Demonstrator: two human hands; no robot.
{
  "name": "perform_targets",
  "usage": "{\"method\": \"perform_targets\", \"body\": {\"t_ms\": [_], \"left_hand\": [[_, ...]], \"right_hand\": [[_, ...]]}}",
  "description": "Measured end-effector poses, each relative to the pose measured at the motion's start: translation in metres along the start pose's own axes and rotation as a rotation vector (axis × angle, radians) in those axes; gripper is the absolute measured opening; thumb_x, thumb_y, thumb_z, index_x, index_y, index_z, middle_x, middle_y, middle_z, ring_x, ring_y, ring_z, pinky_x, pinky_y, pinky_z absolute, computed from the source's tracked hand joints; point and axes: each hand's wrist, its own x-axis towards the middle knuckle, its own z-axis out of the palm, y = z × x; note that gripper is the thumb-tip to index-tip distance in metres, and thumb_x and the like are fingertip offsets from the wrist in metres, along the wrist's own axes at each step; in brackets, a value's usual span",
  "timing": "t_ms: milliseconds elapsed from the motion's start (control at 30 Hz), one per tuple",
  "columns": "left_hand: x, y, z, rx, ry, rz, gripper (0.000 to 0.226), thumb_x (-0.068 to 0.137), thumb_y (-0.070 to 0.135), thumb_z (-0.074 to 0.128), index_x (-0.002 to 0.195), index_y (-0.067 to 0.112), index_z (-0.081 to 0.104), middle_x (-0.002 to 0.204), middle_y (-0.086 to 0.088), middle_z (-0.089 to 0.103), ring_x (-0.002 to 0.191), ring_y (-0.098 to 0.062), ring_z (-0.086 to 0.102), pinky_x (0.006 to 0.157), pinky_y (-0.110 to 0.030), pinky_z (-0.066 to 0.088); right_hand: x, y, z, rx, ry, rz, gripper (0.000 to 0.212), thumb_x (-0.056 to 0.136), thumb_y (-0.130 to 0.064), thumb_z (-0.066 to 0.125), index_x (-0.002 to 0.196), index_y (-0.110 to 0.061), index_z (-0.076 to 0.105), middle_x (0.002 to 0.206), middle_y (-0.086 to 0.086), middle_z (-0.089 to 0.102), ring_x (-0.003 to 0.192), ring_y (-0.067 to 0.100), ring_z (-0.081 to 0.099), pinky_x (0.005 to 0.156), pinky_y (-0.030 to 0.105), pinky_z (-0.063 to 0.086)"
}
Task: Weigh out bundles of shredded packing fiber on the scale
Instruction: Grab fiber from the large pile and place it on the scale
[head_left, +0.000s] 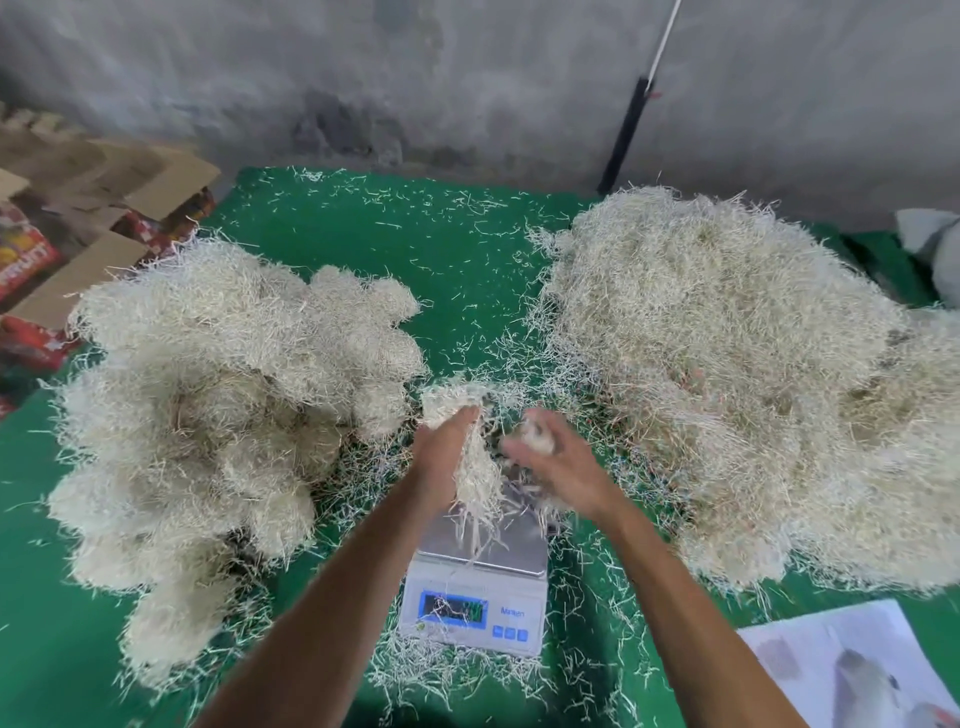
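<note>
A bundle (475, 467) of shredded fiber is held in the centre of the frame, just above the scale (475, 587), whose steel pan is seen at lower centre with some loose strands hanging down onto it. The left hand (441, 457) is laid along the left side of the bundle, fingers nearly straight, pressing it; the right hand (550, 462) is blurred, with fingers curled round a small tuft (535, 434) of fiber. At the right of the frame a big loose pile (727, 374) is lying on the green desk (415, 260), and at the left a heap of rounded bundles (218, 405) is seen. The display (454, 607) is partly covered by strands and cannot be read. The fiber is judged to be very light, soft and springy, with thin strands that tangle together and shed easily, so a pinch at the edge would pull away only a few strands. It is better taken from both sides, cupped and pressed gently, with the loose ends tucked in. Small tufts can be added or removed for the correct weight.
</note>
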Motion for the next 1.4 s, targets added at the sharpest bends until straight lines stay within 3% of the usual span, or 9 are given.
{"method": "perform_targets", "body": {"t_ms": [167, 367, 467, 633, 800, 900, 1133, 1267, 1400], "left_hand": [[-0.008, 0.021, -0.004, -0.341, -0.14, 0.033, 0.028, 0.091, 0.053, 0.057, 0.101, 0.027, 0.063, 0.105, -0.001, 0.067, 0.097, -0.023, 0.065, 0.079, -0.039, 0.054], [-0.031, 0.007, -0.006, -0.44, -0.34, 0.18, 0.028, 0.098, 0.038, 0.049, 0.094, 0.013, 0.061, 0.087, -0.012, 0.07, 0.089, -0.034, 0.069, 0.075, -0.044, 0.057], [-0.033, -0.024, -0.006, -0.048, -0.277, 0.16, 0.055, 0.101, 0.058, 0.037, 0.125, 0.016, 0.062, 0.125, -0.015, 0.068, 0.12, -0.037, 0.059, 0.106, -0.057, 0.043], [-0.034, -0.048, -0.028, 0.263, -0.094, 0.029, 0.114, 0.073, 0.066, 0.075, 0.158, 0.013, 0.021, 0.157, -0.02, 0.034, 0.134, -0.039, 0.048, 0.112, -0.053, 0.04], [-0.032, -0.068, -0.065, 0.575, -0.024, 0.184, 0.081, 0.093, 0.043, 0.067, 0.154, 0.008, 0.027, 0.149, -0.03, 0.04, 0.118, -0.035, 0.061, 0.095, -0.041, 0.055], [-0.029, -0.067, -0.077, 0.424, -0.155, 0.213, 0.054, 0.096, 0.016, 0.065, 0.145, 0.006, 0.044, 0.123, -0.028, 0.059, 0.082, -0.01, 0.065, 0.072, -0.023, 0.06], [-0.041, -0.073, -0.074, 0.547, 0.146, 0.398, 0.036, 0.088, 0.03, 0.076, 0.119, 0.012, 0.07, 0.12, 0.0, 0.068, 0.087, -0.019, 0.072, 0.066, -0.025, 0.057], [-0.039, -0.083, -0.084, 0.604, 0.172, 0.426, 0.024, 0.089, 0.018, 0.073, 0.113, 0.016, 0.068, 0.117, -0.005, 0.067, 0.066, -0.012, 0.066, 0.046, -0.011, 0.044], [-0.043, -0.08, -0.084, 0.54, 0.226, 0.495, 0.025, 0.09, 0.008, 0.069, 0.114, 0.013, 0.065, 0.113, -0.001, 0.065, 0.061, 0.003, 0.062, 0.044, -0.008, 0.043]], "right_hand": [[-0.013, 0.019, 0.01, -0.787, -0.244, 0.26, 0.092, 0.076, -0.075, 0.07, 0.146, -0.018, 0.051, 0.157, 0.008, 0.046, 0.144, 0.031, 0.046, 0.122, 0.05, 0.031], [-0.032, 0.011, 0.026, -0.125, -0.01, 0.14, 0.038, 0.107, -0.029, 0.055, 0.12, 0.006, 0.059, 0.077, 0.017, 0.057, 0.055, 0.018, 0.056, 0.055, 0.036, 0.041], [-0.031, 0.003, 0.027, 0.02, 0.101, 0.108, 0.027, 0.108, -0.017, 0.05, 0.129, -0.003, 0.059, 0.091, 0.019, 0.07, 0.054, 0.022, 0.061, 0.051, 0.035, 0.053], [-0.026, 0.008, 0.036, -0.052, 0.225, 0.126, 0.051, 0.105, -0.01, 0.054, 0.154, -0.01, 0.04, 0.138, 0.024, 0.058, 0.049, 0.001, 0.046, 0.047, 0.02, 0.043], [-0.031, 0.031, 0.039, -0.104, 0.237, 0.224, 0.062, 0.097, 0.011, 0.048, 0.155, -0.01, 0.041, 0.094, 0.015, 0.067, 0.042, 0.005, 0.045, 0.039, 0.023, 0.038], [-0.031, 0.04, 0.033, 0.027, 0.389, 0.281, 0.061, 0.099, 0.009, 0.048, 0.157, -0.009, 0.038, 0.117, 0.019, 0.069, 0.042, 0.007, 0.044, 0.039, 0.022, 0.036], [-0.032, 0.04, 0.022, -0.181, 0.305, 0.227, 0.06, 0.096, 0.0, 0.061, 0.151, -0.019, 0.045, 0.079, 0.003, 0.06, 0.04, 0.002, 0.041, 0.039, 0.019, 0.036], [-0.048, 0.042, -0.005, -0.331, 0.164, 0.232, 0.073, 0.088, -0.019, 0.08, 0.151, -0.021, 0.041, 0.113, 0.016, 0.066, 0.089, 0.027, 0.07, 0.076, 0.037, 0.061], [-0.08, 0.055, -0.056, -0.123, 0.077, 0.333, 0.092, 0.081, -0.027, 0.084, 0.157, -0.019, 0.034, 0.146, 0.021, 0.052, 0.129, 0.036, 0.057, 0.115, 0.057, 0.041]]}}
